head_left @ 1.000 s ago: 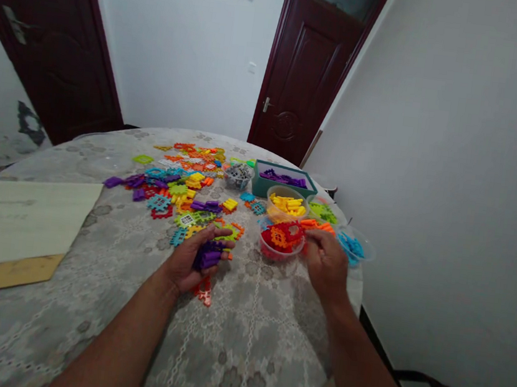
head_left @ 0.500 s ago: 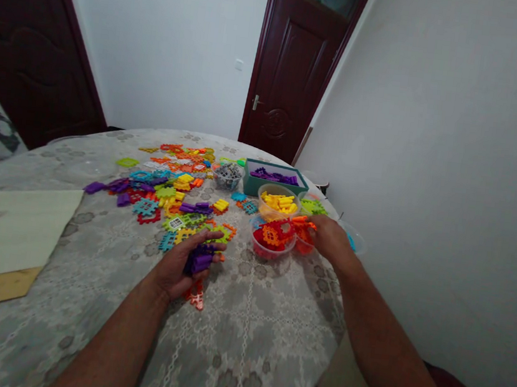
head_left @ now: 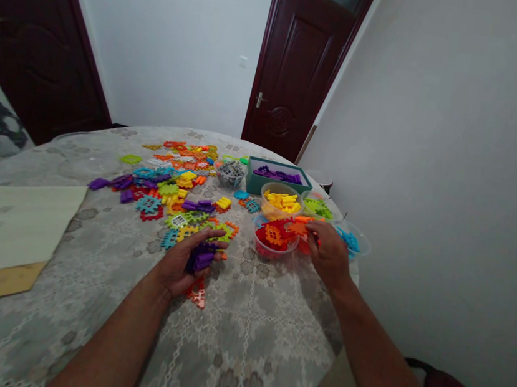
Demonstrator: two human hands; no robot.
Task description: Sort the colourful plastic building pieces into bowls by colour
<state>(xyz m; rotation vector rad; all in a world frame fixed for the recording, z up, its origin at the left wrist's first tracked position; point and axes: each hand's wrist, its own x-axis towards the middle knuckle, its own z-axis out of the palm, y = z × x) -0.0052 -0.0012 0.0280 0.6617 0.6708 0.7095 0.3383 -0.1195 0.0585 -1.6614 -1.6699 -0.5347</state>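
Purple plastic building pieces (head_left: pixel 202 258) rest in my left hand (head_left: pixel 175 266), its fingers curled loosely around them over the near edge of the pile. Some orange and red notched pieces (head_left: pixel 199 292) lie on the table just below that hand. At the right, my right hand (head_left: pixel 330 254) pinches an orange building piece (head_left: pixel 298 227). It is over the rim of a clear bowl (head_left: pixel 302 248) with orange pieces, mostly covered by the hand. Touching that bowl is another clear bowl (head_left: pixel 272 253) with red pieces and an orange window-shaped piece on top.
Mixed building pieces (head_left: pixel 169 191) spread across the table's middle. Bowls of yellow (head_left: pixel 282 202), green (head_left: pixel 317 207), blue (head_left: pixel 351 240) and grey pieces (head_left: pixel 231 174) stand around a green box (head_left: pixel 254 184) with purple pieces. A cream board (head_left: pixel 9 226) lies at the left.
My right hand has shifted slightly right and down, and more of the blue pieces' bowl shows. The left hand stays in place with the purple pieces. The view has tilted a little.
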